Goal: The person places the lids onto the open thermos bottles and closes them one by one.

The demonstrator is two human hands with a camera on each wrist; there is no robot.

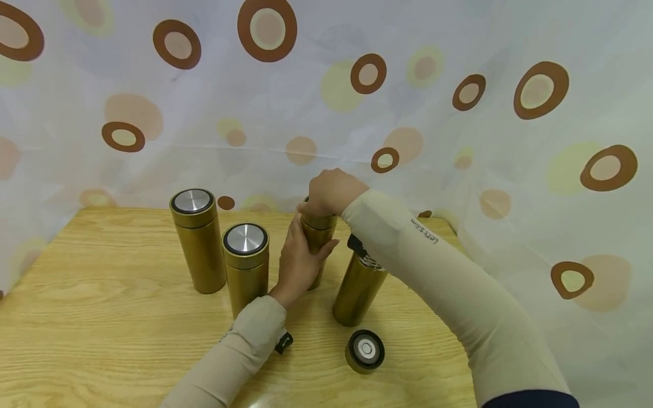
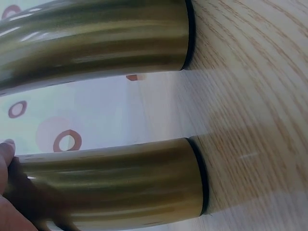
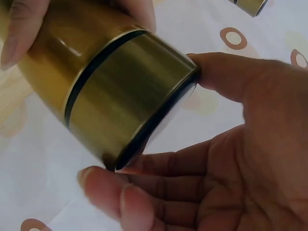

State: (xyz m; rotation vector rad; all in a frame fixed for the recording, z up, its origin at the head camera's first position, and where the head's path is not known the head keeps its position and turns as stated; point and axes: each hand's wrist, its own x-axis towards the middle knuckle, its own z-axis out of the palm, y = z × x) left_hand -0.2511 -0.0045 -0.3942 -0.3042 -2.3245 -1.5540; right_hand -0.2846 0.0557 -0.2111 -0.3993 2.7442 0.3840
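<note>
My left hand (image 1: 297, 260) grips the body of a gold thermos bottle (image 1: 317, 237) standing upright at the back middle of the table. Over its top, my right hand (image 1: 334, 191) holds the bottle's lid (image 3: 132, 84) between thumb and fingers. A dark seam shows between lid and body in the right wrist view. To the right stands another gold bottle (image 1: 357, 292), its top uncovered and partly hidden by the right sleeve, metal showing at its mouth. A loose lid (image 1: 365, 351) lies underside up in front of it.
Two lidded gold bottles, one at the back (image 1: 201, 249) and one nearer (image 1: 247, 272), stand left of my hands. A small black piece (image 1: 284, 342) sticks out beside my left sleeve. Behind the wooden table (image 1: 102, 317) hangs a patterned cloth (image 1: 204, 113).
</note>
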